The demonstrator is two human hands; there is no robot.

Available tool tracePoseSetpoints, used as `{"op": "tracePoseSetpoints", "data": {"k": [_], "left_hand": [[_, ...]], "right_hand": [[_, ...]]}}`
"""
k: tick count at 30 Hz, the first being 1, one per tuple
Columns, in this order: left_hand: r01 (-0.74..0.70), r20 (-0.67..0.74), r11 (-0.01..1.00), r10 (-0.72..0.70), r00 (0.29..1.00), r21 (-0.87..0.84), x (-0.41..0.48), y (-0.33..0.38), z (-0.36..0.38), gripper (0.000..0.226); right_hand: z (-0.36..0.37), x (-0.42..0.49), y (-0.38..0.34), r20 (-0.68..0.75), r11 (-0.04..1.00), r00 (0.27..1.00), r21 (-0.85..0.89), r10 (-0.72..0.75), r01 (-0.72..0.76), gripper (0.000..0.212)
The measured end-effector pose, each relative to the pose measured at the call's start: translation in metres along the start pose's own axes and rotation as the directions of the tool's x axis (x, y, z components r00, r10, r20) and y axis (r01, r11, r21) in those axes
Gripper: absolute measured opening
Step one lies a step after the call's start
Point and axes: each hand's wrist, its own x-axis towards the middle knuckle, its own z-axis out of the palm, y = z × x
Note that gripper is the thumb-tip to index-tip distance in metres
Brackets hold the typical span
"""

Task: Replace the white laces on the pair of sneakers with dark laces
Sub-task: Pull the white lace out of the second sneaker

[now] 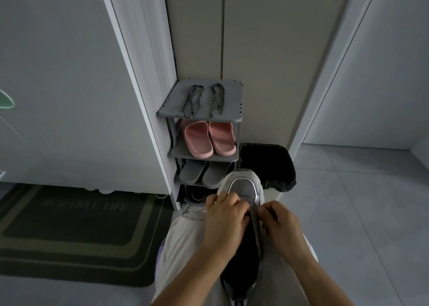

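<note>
**Unbraced shoe, hidden lace**

The sneaker (243, 187) lies toe-outward on the person's lap. The left hand (224, 215) and right hand (282, 222) curl their fingers onto its throat; whether they pinch a white lace cannot be told. A hard tug could slide the shoe off the knees. The dark laces (192, 100) lie well apart on the rack (232, 110).

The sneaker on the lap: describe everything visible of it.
The sneaker has a grey mesh toe, shiny silver-white overlays and a dark inside. It lies lengthwise on the pale trousers, toe pointing away, opening up. The left hand grips its left edge; the right hand pinches its grey right edge. No lace can be made out.
</note>
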Motion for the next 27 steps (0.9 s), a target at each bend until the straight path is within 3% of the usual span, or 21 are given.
{"op": "tracePoseSetpoints", "data": {"k": [1,4,14,22,27], "left_hand": [[0.014,-0.015,1.000,-0.015,1.000,-0.020,0.000,-0.001,0.001,0.008],[0.052,-0.004,0.997,-0.052,0.999,-0.054,0.001,-0.001,0.001,0.027],[0.049,0.080,0.944,-0.024,0.996,-0.325,-0.005,-0.015,0.003,0.015],[0.081,0.052,0.986,-0.074,0.996,-0.144,-0.006,-0.002,0.006,0.028],[0.159,0.024,0.928,-0.160,0.987,-0.338,-0.007,-0.002,0.008,0.023]], "right_hand": [[0.000,0.000,0.000,0.008,0.999,1.000,0.035,0.014,-0.014,0.015],[-0.004,-0.001,0.002,0.031,0.998,0.999,0.055,-0.017,0.015,0.017],[0.002,-0.002,-0.007,0.032,0.999,0.999,-0.016,-0.035,0.035,0.010],[0.001,-0.001,-0.004,0.036,0.997,0.998,-0.058,0.053,-0.051,0.018],[-0.002,-0.003,-0.010,0.025,0.988,1.000,-0.155,-0.018,0.022,0.015]]}}
